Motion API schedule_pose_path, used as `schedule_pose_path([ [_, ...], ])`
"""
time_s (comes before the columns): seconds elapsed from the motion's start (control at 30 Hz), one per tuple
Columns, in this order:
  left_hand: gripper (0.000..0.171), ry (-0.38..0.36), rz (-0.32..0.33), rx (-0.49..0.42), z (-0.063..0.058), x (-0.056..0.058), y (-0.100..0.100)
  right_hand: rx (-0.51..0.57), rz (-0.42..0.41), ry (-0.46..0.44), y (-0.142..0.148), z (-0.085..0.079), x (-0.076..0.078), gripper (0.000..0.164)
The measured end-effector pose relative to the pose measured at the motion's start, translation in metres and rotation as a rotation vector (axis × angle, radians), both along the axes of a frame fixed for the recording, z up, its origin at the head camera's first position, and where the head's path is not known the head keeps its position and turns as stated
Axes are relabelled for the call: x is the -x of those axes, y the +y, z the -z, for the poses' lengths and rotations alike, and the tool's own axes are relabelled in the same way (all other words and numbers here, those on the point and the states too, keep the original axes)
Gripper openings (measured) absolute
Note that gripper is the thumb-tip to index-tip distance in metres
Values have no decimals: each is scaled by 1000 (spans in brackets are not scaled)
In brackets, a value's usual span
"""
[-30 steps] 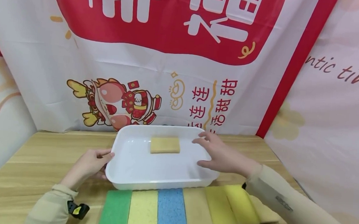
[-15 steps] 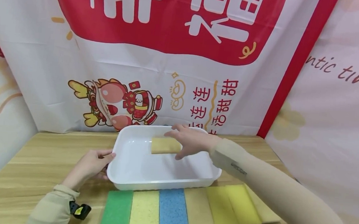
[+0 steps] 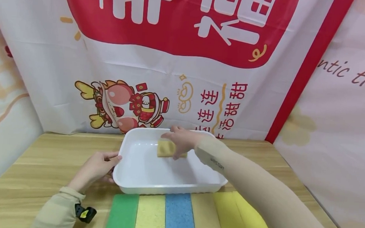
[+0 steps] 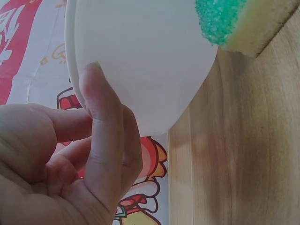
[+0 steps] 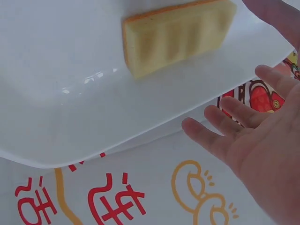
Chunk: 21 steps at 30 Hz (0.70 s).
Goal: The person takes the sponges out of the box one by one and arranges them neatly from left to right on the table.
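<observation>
A white tray (image 3: pixel 141 173) stands on the table with one tan sponge (image 3: pixel 164 150) lying inside it. My left hand (image 3: pixel 101 165) grips the tray's left end. In the left wrist view, that hand (image 4: pixel 105 145) has a digit against the tray wall (image 4: pixel 154 56) near the rim. Over the sponge hovers my right hand (image 3: pixel 181 140), hiding part of it. From the right wrist, a gap shows between the right hand's spread fingers (image 5: pixel 206 133) and the sponge (image 5: pixel 180 40); nothing is held there.
A row of sponges lies along the near side of the tray: green (image 3: pixel 122 214), pale yellow (image 3: pixel 151 216), blue (image 3: pixel 180 216), tan (image 3: pixel 206 216), then yellow ones (image 3: pixel 231 212). The right forearm covers the row's right end. A printed cloth (image 3: pixel 160 63) hangs behind the table (image 3: pixel 55 158).
The right hand has moved left across the tray, from its right side to above the sponge. The left hand keeps its grip on the tray, and the sponge lies in the same spot.
</observation>
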State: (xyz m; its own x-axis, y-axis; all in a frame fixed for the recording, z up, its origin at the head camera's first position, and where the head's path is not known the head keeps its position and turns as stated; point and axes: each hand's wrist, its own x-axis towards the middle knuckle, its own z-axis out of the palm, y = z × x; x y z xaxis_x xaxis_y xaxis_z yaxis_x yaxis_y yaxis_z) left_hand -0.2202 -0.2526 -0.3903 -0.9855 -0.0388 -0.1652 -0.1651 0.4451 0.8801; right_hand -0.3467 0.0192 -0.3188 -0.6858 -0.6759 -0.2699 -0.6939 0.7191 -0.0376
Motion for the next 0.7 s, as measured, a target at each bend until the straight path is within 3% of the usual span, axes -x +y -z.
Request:
schedule_pose_path([
  [0.33, 47, 8, -5, -33, -1, 0, 2, -69, -7, -7, -10, 10, 9, 97],
  [0.7, 48, 1, 0, -58, 0, -1, 1, -56, 21, -62, -14, 22, 15, 101],
])
